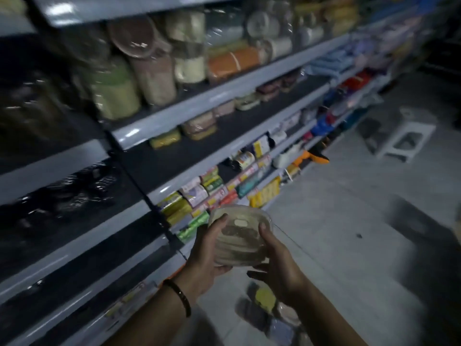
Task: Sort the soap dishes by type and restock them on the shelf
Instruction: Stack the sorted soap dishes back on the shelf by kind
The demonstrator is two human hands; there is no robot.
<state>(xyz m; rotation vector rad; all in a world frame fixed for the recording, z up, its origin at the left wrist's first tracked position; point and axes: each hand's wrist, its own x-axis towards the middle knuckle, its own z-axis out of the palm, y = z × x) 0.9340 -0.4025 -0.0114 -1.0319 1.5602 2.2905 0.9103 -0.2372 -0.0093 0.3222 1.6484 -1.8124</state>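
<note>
A stack of beige soap dishes in clear wrap (239, 236) is held between both hands in front of the lower shelves. My left hand (209, 248) grips its left side, thumb on the rim. My right hand (277, 260) holds its right side, thumb on top and fingers underneath. Wrapped soap dishes (199, 124) in pink, yellow and cream sit in a row along the front of the dark middle shelf (249, 126). More wrapped soap dishes (267, 305) lie blurred on the floor below my hands.
The shelf above holds wrapped plastic containers (149, 71). Lower shelves carry colourful soap packs (214, 188). A white plastic stool (409, 138) stands on the grey floor down the aisle. The view is dim and blurred.
</note>
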